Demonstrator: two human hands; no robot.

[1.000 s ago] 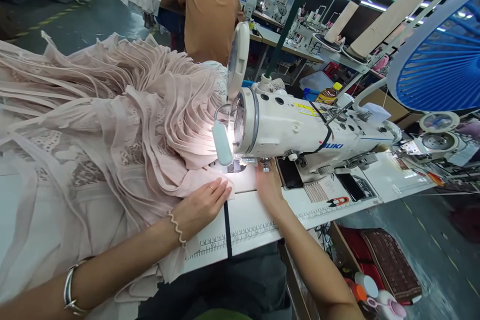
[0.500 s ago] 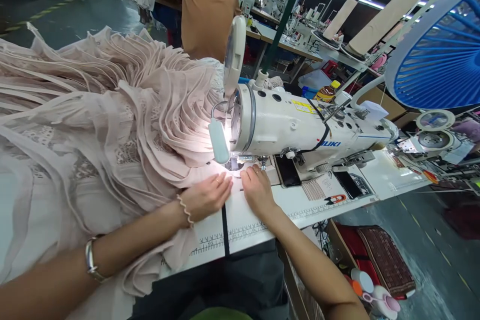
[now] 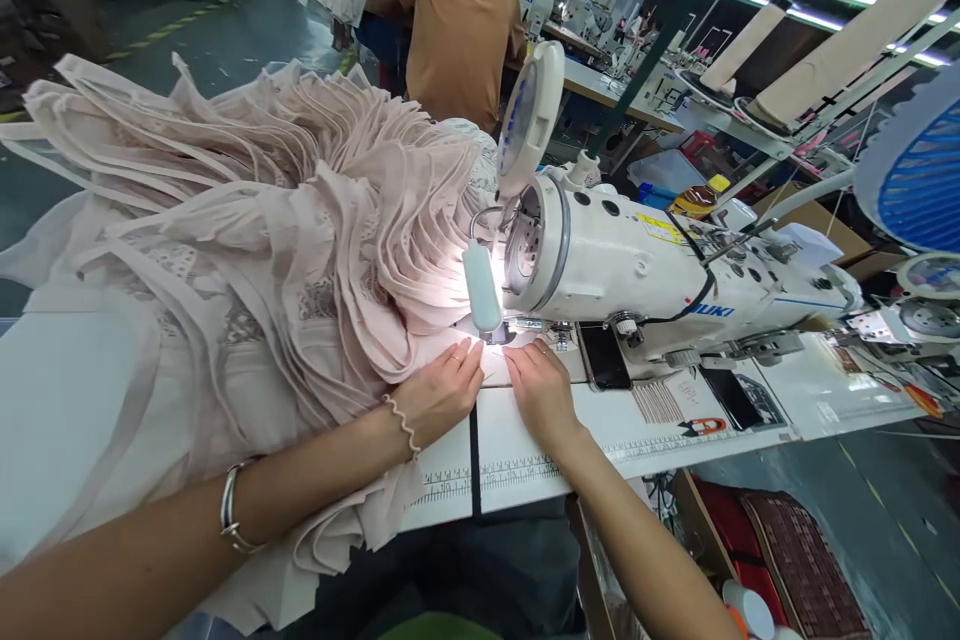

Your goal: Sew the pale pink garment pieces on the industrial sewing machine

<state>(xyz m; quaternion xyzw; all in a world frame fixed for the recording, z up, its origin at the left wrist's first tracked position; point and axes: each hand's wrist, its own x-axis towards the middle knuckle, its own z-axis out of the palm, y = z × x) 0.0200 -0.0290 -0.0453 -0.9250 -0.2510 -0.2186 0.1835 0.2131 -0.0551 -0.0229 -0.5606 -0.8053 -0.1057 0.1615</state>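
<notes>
A big heap of pale pink pleated and lace fabric (image 3: 247,220) covers the left of the white sewing table (image 3: 675,425). My left hand (image 3: 442,390) lies flat on the fabric's edge just in front of the needle. My right hand (image 3: 541,388) rests beside it on the table, fingertips at the same lit edge of cloth. Both sit under the head of the white sewing machine (image 3: 637,270), whose small lamp (image 3: 481,285) glares on the spot. The needle area is mostly hidden by the lamp.
Two dark phones (image 3: 604,357) lie on the table by the machine base. A round magnifier (image 3: 529,115) stands above the machine and a blue fan (image 3: 919,170) at the right. A person in a brown shirt (image 3: 461,15) sits ahead at another table.
My right hand has slid left from the machine bed to the fabric edge, and my left hand has moved forward towards the needle. The view has shifted.
</notes>
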